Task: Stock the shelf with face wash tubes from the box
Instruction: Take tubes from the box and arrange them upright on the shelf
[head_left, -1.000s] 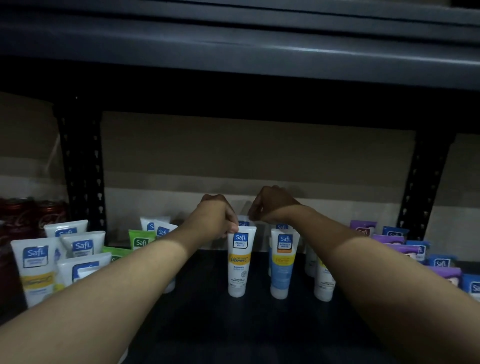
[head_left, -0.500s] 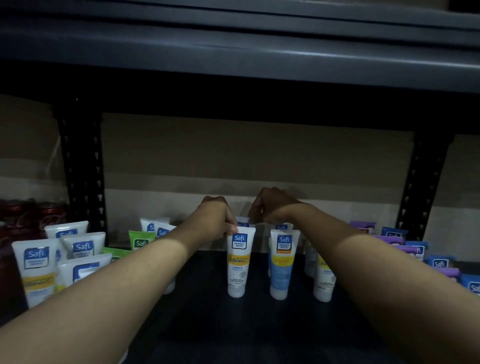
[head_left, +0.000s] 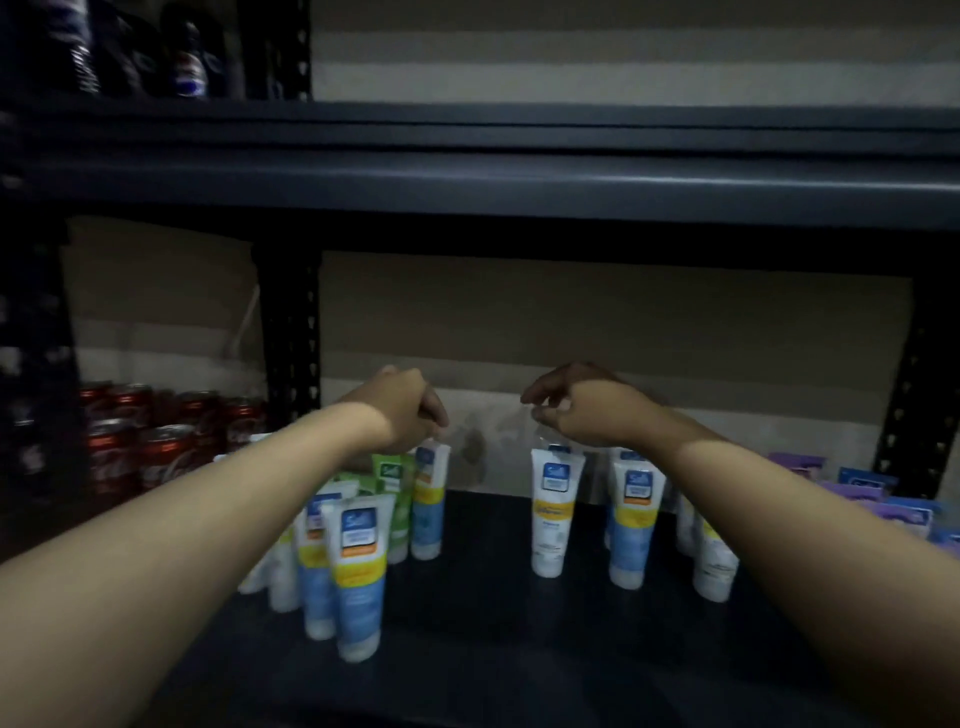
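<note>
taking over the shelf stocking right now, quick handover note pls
Left hand: pinches the top of a blue and yellow tube that stands upright on the shelf, next to the green tubes.
Right hand: fingers curled just above the white tube; I cannot tell if they touch it.
Done: front-left cluster and right-side tubes stand upright.
Left: let go of the held tube, then probably fill the bare middle of the shelf. The box is out of view, so the remaining stock is unknown.
</note>
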